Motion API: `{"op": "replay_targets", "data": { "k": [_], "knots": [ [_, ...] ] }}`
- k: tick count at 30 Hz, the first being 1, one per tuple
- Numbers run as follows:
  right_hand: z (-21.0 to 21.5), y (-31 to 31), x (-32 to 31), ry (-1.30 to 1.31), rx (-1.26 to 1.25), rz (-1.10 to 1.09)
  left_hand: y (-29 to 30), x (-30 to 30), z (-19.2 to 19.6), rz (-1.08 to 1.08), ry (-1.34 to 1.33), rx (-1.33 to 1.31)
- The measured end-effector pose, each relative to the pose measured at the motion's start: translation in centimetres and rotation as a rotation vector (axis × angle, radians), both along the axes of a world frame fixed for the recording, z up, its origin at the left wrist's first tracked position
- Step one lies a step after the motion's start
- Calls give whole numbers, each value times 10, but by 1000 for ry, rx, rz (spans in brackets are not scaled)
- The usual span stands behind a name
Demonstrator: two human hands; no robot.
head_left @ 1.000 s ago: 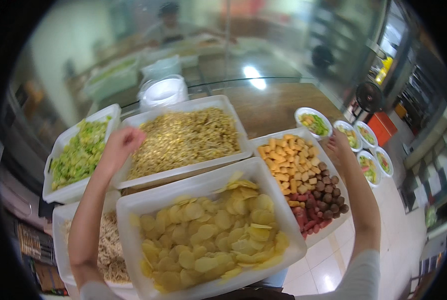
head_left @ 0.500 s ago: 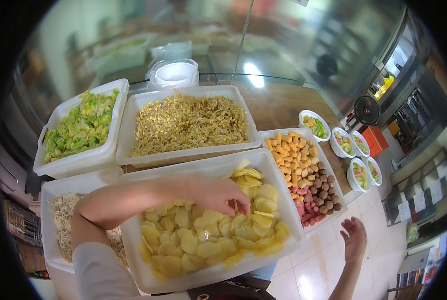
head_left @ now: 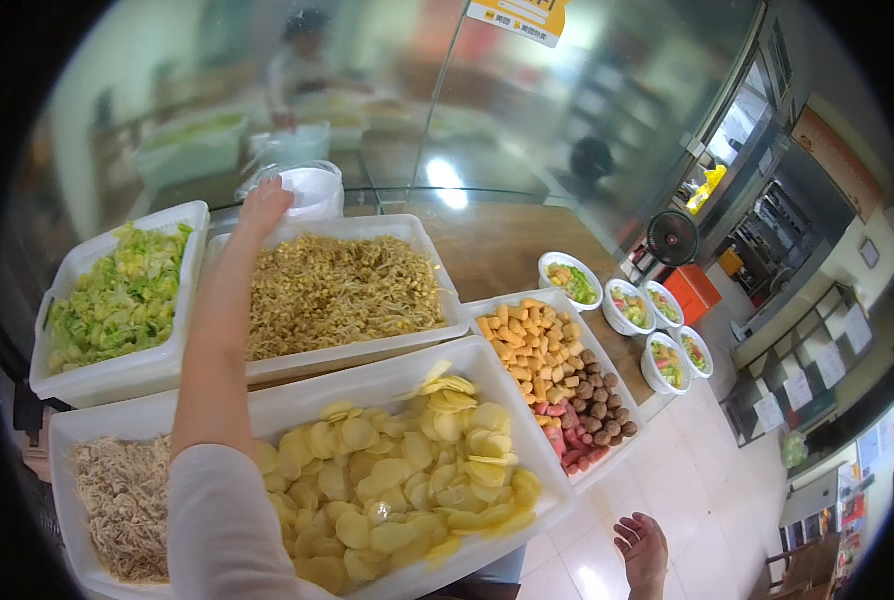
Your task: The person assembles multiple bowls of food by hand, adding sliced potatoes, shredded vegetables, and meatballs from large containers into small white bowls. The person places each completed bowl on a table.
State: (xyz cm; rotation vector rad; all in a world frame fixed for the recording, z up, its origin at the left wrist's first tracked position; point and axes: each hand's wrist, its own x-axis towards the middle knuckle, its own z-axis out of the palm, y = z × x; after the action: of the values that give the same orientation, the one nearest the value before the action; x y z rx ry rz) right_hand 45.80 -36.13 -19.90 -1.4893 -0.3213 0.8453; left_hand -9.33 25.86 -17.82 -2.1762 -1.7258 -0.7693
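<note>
The big potato-slice tray (head_left: 532,420) no longer has fingers over it; the left hand (head_left: 265,203) has moved to the stack of white bowls (head_left: 315,190) behind the sprout tray (head_left: 367,350), turning the work from food to containers. The stack looks round, smooth, partly plastic-wrapped. Whether that hand grips, I can't tell; the right hand (head_left: 641,548) hangs empty, loosely curled.

Site: food-preparation area, apparently a commercial kitchen or eatery. Evidence: large trays (head_left: 530,437) of chopped greens (head_left: 117,300), sprouts (head_left: 347,290) and pale yellow slices (head_left: 367,470) at the tabletop (head_left: 487,240); filled bowls (head_left: 615,317) at its right end, stacked bowls (head_left: 317,192) at its far edge. Glass partition (head_left: 517,110) behind the tabletop; fan (head_left: 672,237) and tiled floor (head_left: 647,490) to its right.
</note>
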Motion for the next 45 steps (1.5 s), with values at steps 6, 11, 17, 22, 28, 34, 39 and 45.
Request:
{"op": "replay_targets", "data": {
  "k": [6, 11, 17, 22, 28, 34, 39, 45],
  "knots": [
    [-8, 5, -5, 19, 8, 35, -41, -10, 51, -223, 256, -103],
    [6, 30, -26, 23, 28, 115, -16, -15, 43, -266, 556, 65],
    [39, 67, -52, -159, 148, 129, -43, -17, 89, -194, 384, 181],
    [75, 131, -97, -341, 287, 355, -108, -2, 149, -389, 144, 425],
    [103, 235, -181, 226, 366, 893, -246, 69, 145, -788, 132, 469],
    [69, 284, -201, 291, 299, 762, -332, 108, 114, -1124, -41, 46],
    [47, 298, -158, 377, 350, 473, -182, 61, 46, -330, -93, -143],
    [45, 303, -164, 417, 403, 452, -176, 92, -3, -266, 33, -524]
  ]
}}
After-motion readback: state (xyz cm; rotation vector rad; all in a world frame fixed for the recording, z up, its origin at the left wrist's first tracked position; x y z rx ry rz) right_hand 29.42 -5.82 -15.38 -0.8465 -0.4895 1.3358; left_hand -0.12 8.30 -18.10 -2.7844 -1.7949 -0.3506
